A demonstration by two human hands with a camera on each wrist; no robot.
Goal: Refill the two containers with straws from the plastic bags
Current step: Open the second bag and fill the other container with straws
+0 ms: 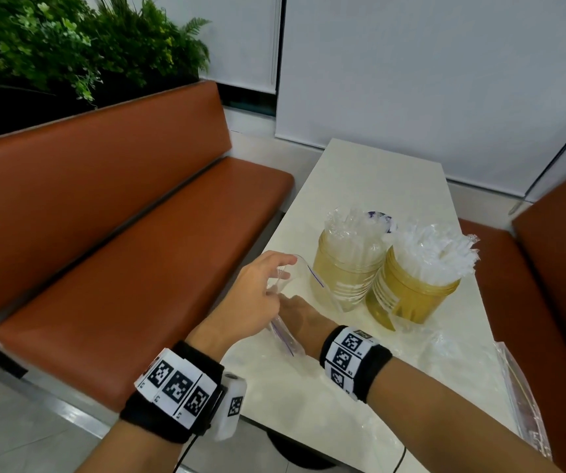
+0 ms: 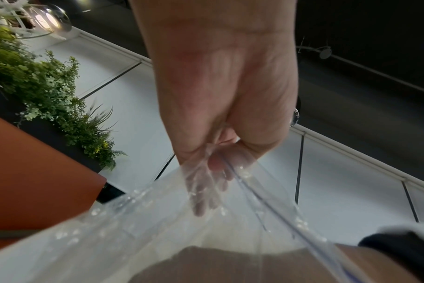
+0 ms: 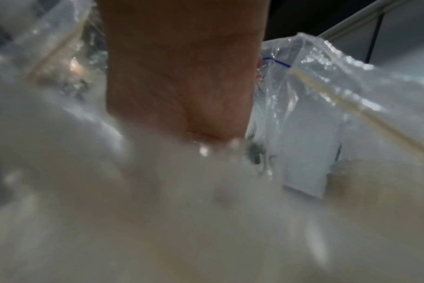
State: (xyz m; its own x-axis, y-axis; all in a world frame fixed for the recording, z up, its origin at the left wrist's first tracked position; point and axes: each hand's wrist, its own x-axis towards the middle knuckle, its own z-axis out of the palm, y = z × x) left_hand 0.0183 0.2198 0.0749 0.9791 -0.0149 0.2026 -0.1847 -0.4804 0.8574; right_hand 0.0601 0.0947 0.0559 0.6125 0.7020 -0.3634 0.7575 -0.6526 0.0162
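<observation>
The clear bag with the blue zip line stands open on the cream table, just beside the two amber jars. Its film is hard to trace in the head view; only the blue line and the glinting folds mark it out. The right hand is mostly hidden behind that plastic, reaching into the bag's mouth, and I cannot tell whether its fingers grip anything; the right wrist view is a blur of film, showing only the palm and crumpled plastic around it.

The left hand holds the bag's rim up, thumb and fingers pinching the edge, seen through the film in the left wrist view.

The left jar and the right jar touch or nearly touch, both crammed with wrapped white straws fanning above their rims. A dark round thing behind the left jar is mostly covered.

A second bag lies flat at the table's right edge, overhanging it and cut off by the forearm. The far half of the table is open. An orange bench runs close along the left edge, with plants behind its back.
</observation>
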